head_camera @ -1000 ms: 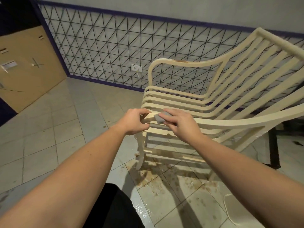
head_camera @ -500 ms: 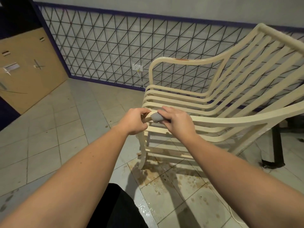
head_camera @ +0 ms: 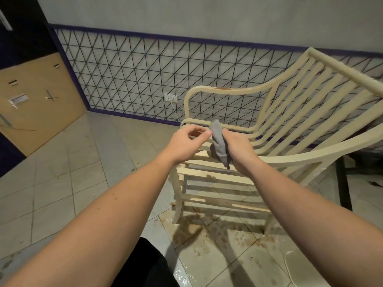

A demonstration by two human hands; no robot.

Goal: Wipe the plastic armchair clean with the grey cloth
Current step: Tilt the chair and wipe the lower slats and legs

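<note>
— Where's the cloth (head_camera: 219, 144)?
— Grey, bunched into a long roll, standing up out of the right hand (head_camera: 240, 154). That hand's fingers are curled round its lower half, and the top end sticks up free above the near armrest of the chair (head_camera: 294, 112).

— And the left hand (head_camera: 187, 142)?
— Just beside the cloth's top end, fingers loosely bent, thumb and fingertips apart. The fingertips are right at the cloth; I cannot tell whether they touch it. It grips nothing.

— The chair itself?
— Cream, slatted, tilted back to the right, its front toward the wall. Both hands are in front of the near armrest. There's a rusty brown mark on top of the far armrest.

— Around it?
— Pale floor (head_camera: 62, 183) tiles, with wet brown splashes under and in front of the chair. Behind, a wall with black diagonal lattice (head_camera: 134, 79) and a white socket (head_camera: 171, 97) with a cord hanging. A tan board (head_camera: 39, 100) leans at the left.
</note>
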